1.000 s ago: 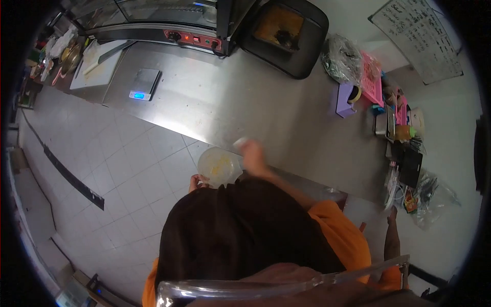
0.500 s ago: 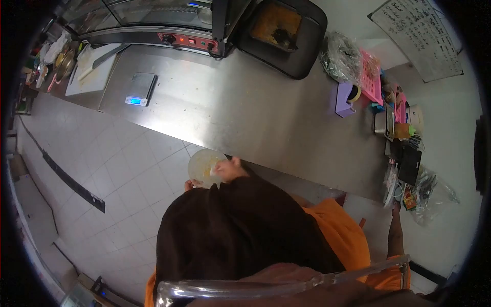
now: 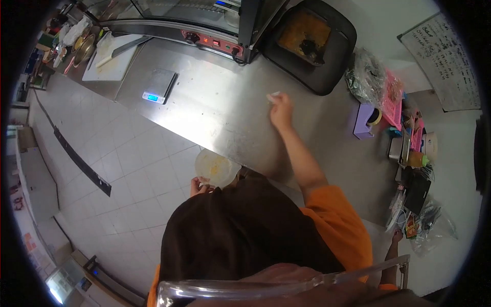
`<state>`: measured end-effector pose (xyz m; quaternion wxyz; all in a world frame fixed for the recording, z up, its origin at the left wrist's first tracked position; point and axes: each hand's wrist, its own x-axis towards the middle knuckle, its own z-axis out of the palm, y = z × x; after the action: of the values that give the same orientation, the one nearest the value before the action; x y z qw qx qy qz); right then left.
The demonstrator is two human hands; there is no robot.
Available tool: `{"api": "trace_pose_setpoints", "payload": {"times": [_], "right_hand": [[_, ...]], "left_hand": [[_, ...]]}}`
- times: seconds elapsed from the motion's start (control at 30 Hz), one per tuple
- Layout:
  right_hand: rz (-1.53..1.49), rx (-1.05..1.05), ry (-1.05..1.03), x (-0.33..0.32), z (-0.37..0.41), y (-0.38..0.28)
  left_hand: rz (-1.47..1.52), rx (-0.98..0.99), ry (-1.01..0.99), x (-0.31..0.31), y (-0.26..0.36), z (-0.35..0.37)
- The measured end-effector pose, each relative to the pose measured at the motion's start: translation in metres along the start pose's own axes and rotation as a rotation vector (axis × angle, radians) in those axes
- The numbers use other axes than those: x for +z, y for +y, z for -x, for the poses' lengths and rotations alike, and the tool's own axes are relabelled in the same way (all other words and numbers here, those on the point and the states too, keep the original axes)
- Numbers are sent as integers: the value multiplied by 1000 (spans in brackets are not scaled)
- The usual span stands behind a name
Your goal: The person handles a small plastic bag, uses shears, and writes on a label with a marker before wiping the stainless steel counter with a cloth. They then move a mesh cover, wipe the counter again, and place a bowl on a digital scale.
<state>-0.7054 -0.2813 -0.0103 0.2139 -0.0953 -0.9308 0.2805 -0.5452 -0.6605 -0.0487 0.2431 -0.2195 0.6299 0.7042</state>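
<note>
While the left hand (image 3: 197,185) grips the near rim of a clear bowl (image 3: 216,168), held just off the edge of the worktop (image 3: 225,117) and close to the body, the right hand (image 3: 281,111) is far out in front, the arm nearly straight from the orange sleeve (image 3: 337,225). Its fingers are pinched on a small white piece (image 3: 272,96) that sticks out past the fingertips; the piece is too small to identify. The hand sits low over the steel, though whether it touches the surface cannot be made out. Judging by the bowl, the work looks partly done: a thin yellow layer lies in its bottom, and it is far from full. The steel around the right hand looks mostly clean, with only faint marks. Beyond that hand and to its right lies a black tray (image 3: 312,43) with orange-brown residue. Well off to the hand's left sits a small scale (image 3: 159,86) with a lit blue display.
</note>
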Motion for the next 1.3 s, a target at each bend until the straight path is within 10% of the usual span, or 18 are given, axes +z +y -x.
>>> {"api": "trace_pose_setpoints", "payload": {"times": [0.17, 0.23, 0.33, 0.5, 0.57, 0.67, 0.77, 0.93, 1.0, 1.07, 1.1, 1.3], "right_hand": [[-197, -108, -386, 23, 99, -109], [-410, 166, -714, 18, 130, -147], [-431, -616, -543, 11, 153, -138], [-188, 310, 201, -42, 52, -19], [170, 213, 251, -69, 24, 48], [-336, 647, 130, -50, 15, 16], [-109, 201, -239, 20, 94, -66], [-623, 4, -844, -20, 101, -137], [-355, -212, -86, -4, 62, -67], [-329, 430, 95, -44, -3, -29], [11, 71, 219, -37, -16, 27], [225, 19, 169, -22, -56, 70]], "left_hand": [[70, 39, -43, -8, -3, -13], [101, 19, -22, -9, 5, -11], [113, 16, 2, -11, 9, -9], [82, 28, 35, -14, 8, -5], [16, 56, 63, -12, 6, -2], [-25, 39, 22, -13, 4, 1], [-20, 71, 38, -9, -3, 2], [-48, 118, 36, -12, -3, -4], [-50, 94, 46, -16, -5, -2], [-19, 43, 64, -11, 7, 4], [-42, 62, 68, -14, 3, 1], [-63, 101, 129, -20, -7, 3]]}}
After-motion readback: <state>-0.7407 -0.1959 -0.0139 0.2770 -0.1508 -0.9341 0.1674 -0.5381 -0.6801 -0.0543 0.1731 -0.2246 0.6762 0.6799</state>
